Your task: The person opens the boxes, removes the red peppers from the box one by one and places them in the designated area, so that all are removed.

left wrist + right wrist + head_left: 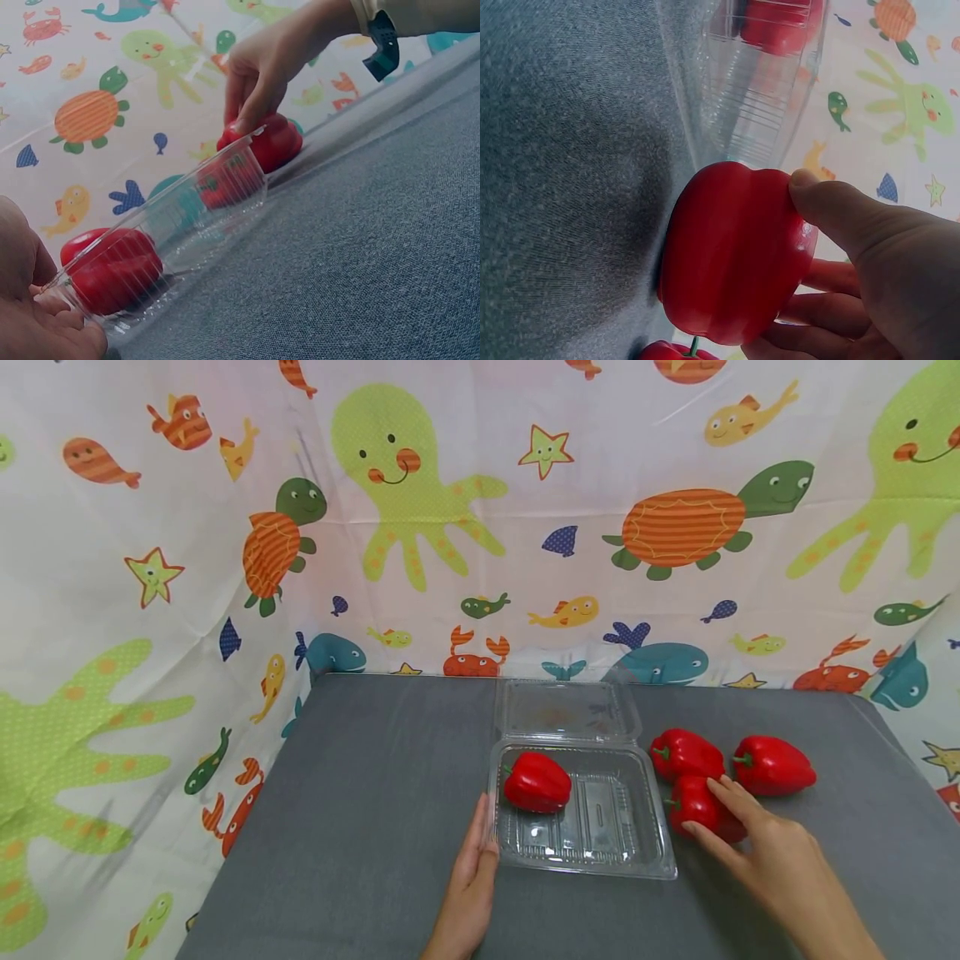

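A clear plastic clamshell container (600,865) stands on the table with its lid (566,710) folded back. One red bell pepper (537,782) lies in its left part. Against the container's left side rests my left hand (468,881), fingers fairly straight along the outer wall. My right hand (783,847) holds another red bell pepper (735,255) just right of the container, thumb on one side and fingers on the other. That pepper looks low, near the table; whether it touches is hard to tell. In the left wrist view, the right hand (259,67) grips it from above.
Two more red bell peppers lie behind the right hand: one pepper (684,753) close to the container's right edge, the other pepper (774,766) farther right. A grey cloth (375,827) covers the table. A sea-animal print curtain (465,527) hangs behind and at the sides.
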Tool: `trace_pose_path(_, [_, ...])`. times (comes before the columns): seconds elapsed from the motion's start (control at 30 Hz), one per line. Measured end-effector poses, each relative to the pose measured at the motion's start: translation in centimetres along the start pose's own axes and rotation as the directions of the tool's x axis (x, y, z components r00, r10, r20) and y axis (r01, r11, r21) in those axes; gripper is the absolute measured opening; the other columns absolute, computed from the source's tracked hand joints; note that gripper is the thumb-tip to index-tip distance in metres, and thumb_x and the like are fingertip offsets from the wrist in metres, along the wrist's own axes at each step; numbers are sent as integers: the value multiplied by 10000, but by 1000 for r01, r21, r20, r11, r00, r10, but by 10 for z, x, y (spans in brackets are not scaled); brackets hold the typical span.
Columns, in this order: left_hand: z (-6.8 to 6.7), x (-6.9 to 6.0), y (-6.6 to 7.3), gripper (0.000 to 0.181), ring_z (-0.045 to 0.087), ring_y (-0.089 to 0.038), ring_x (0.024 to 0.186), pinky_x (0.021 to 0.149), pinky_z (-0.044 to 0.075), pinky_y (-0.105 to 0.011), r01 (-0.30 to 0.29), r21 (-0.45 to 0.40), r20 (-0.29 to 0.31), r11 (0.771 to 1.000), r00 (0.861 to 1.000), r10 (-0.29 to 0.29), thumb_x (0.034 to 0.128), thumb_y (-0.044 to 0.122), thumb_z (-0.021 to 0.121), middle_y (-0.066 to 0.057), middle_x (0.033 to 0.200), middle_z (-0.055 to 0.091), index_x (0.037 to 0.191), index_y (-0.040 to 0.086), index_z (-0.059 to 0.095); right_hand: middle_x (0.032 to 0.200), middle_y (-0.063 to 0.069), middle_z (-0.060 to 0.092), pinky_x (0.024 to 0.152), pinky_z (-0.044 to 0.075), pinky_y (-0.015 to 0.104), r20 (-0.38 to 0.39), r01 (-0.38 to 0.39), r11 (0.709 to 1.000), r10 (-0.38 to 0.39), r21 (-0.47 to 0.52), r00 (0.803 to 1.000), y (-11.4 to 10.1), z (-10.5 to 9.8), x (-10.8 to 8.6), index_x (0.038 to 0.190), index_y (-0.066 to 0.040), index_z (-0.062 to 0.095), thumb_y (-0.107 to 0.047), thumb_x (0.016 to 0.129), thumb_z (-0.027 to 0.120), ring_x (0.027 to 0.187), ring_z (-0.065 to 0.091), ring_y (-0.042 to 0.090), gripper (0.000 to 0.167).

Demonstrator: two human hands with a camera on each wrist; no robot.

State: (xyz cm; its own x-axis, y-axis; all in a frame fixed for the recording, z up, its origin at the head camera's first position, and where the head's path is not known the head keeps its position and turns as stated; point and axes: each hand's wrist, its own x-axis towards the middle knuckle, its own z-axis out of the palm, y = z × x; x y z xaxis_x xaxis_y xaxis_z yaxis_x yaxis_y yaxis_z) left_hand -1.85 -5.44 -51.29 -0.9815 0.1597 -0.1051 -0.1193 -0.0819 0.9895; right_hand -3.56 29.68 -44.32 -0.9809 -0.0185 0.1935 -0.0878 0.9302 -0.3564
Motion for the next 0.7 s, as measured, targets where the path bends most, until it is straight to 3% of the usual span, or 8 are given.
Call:
trace_pose_path(0.43, [0,-1,1,638,98,-120,1612,1168,222,-90,4,-5,3,1000,1000,-4,1148,86,366,152,1745,170,1714,269,137,1377,365,600,743,637,583,94,-33,999,33,-2,995,3,4,3,1446,52,586,-352,791,946,899,718,484,849])
trace_pose_path(0.7, [0,-1,2,639,77,-147,1621,1242,190,-244,26,7,-2,1000,1000,-26,1149,106,370,149,1749,153,1712,296,136,1393,366,588,780,612,625,100,-39,999,39,4,994,4,7,3,1454,43,585,-359,788,947,1042,679,578,858])
